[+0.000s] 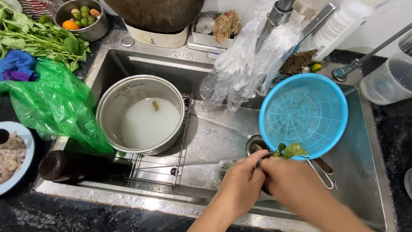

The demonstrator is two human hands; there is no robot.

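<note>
A small bunch of green leaves (290,150) sits at the near rim of a blue plastic colander (304,115), just above the person's hands, low in the steel sink (214,137). The right hand (286,178) is closed around the stems w/ the leaves poking out above the knuckles. The left hand (240,184) is pressed against the right, fingers curled toward the same spot; whether it grips the stems or a metal utensil can't be told, since the fingertips are hidden. A thin wire handle (322,172) sticks out to the right from under the colander, resting on the sink floor.

Just left of the colander's rim is the drain (256,145), partly hidden by the hands. Further left, a metal rice-cooker pot (140,114) w/ cloudy white water stands on a wire rack (165,165) in the sink. A dark cylinder-shaped thing (64,165) lies along the sink's front left edge.

Clear plastic gloves (244,64) hang over the tap (278,15) at the back of the sink, above the colander. A scrubber tray (214,28) sits behind them.

On the counter to the left: a crumpled green plastic bag (56,103) drooping over the sink edge, leafy greens (38,36), a blue cloth (17,64), a steel bowl of small fruit (83,19), and a plate of pale food (13,157) at the frame edge. On the right, a clear plastic jug (388,79) stands on the dark counter.
</note>
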